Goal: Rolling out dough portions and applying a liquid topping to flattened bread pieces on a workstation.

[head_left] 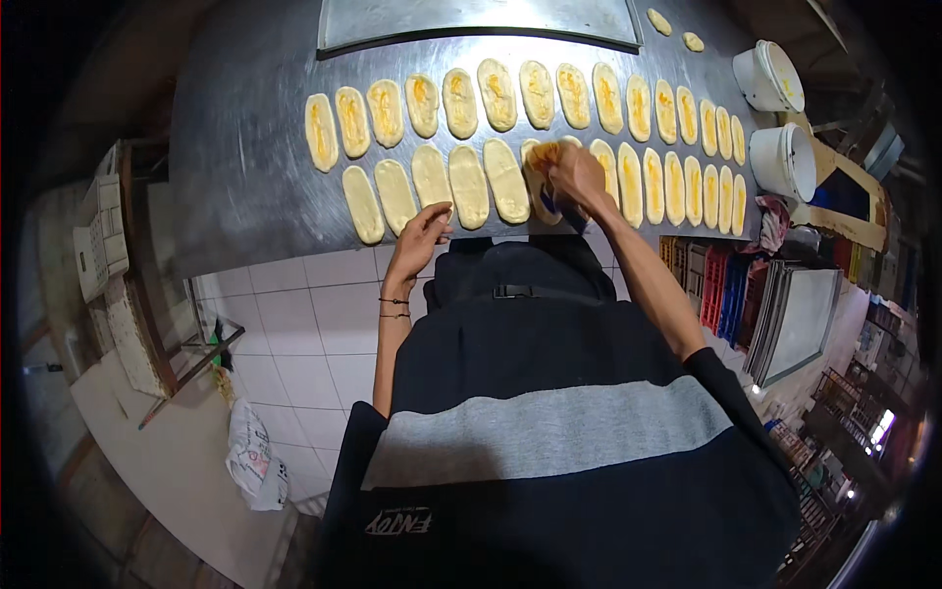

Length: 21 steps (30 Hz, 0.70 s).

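Observation:
Two rows of flat, oval dough pieces lie across a dark metal table. The far-row pieces, such as one dough oval (497, 95), carry orange streaks; in the near row the streaked ones lie to the right, and a plain dough oval (469, 188) is among several at the left. My right hand (577, 179) is closed over a near-row piece, gripping something with a blue part, mostly hidden by the fingers. Orange-brown shows at its fingertips. My left hand (424, 238) rests at the table's near edge beside the plain pieces, fingers loosely bent and apart, holding nothing.
A large metal tray (481, 22) lies at the far edge. Two small dough lumps (659, 22) sit far right, near a white bucket (768, 77) and another white bucket (785, 162). Stacked trays (800, 319) and red crates (714, 285) stand right. A plastic bag (255, 456) lies lower left.

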Motion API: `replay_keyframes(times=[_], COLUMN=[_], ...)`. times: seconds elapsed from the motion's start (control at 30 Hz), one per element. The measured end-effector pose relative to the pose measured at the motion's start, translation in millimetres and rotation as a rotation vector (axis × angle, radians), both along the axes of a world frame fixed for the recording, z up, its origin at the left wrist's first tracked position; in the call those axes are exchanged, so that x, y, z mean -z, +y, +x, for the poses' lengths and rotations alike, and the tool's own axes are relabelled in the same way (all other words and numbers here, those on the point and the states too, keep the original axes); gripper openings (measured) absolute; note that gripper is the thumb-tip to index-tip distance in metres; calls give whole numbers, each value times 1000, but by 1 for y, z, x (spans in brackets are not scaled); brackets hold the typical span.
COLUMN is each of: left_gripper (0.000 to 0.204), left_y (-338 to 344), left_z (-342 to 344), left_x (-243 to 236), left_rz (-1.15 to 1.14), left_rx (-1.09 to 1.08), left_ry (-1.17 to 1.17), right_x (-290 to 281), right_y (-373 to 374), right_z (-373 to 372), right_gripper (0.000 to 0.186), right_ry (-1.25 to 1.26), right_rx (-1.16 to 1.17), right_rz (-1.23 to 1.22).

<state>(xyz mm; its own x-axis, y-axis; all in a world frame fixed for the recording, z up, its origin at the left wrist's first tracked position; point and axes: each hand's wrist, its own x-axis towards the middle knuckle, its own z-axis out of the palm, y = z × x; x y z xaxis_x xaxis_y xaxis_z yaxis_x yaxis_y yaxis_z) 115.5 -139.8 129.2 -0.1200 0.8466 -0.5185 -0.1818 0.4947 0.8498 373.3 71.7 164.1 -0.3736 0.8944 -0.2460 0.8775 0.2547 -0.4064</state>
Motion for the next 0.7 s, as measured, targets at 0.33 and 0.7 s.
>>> replay_keyframes(times=[0.33,0.7], left_gripper=[40,40], left_y=[-25,5], left_z=[8,21], left_x=[5,6], left_rz=[-27,43], left_rx=[-169,-136], left_ry=[-28,-16], right_x=[-22,3], right_y=[-8,-23], right_z=[31,49], right_gripper=[33,33], right_ry=[-71,-130], right_rx=[-181,-324], right_rz=[-173,-273])
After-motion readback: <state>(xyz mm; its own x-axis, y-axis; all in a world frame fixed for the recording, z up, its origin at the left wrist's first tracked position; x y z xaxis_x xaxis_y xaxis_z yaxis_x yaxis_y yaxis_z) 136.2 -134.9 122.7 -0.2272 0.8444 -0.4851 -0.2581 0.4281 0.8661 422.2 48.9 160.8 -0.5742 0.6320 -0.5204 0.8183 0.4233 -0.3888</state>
